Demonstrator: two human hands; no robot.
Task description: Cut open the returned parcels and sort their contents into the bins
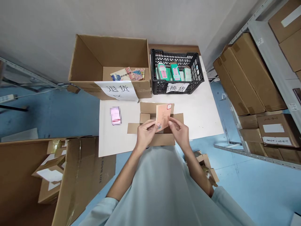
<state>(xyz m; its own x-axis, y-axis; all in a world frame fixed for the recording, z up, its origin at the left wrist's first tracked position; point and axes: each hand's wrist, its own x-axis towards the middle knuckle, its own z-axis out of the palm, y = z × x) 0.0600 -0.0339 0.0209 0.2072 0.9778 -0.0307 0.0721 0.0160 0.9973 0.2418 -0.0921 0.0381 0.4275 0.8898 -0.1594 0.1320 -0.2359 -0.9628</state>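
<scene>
Between both hands is a thin peach-orange booklet (164, 113), tilted up, with a red outlined mark near its top and a barcode at its lower left. My left hand (146, 133) pinches its lower left edge, and my right hand (179, 129) grips the lower right edge. Directly beneath it an open small cardboard box (162, 140) sits at the table's front edge, its flaps spread out. The booklet and my hands hide much of the box's inside.
On the white table (197, 116), a large cardboard box (89, 59) with a paper sign holds several colourful packets (127, 74). Beside it, a black plastic crate (155, 66) contains several green-and-white boxes (175, 71). A blurred pink item (115, 115) lies left. Shelves with cartons (258, 75) stand right.
</scene>
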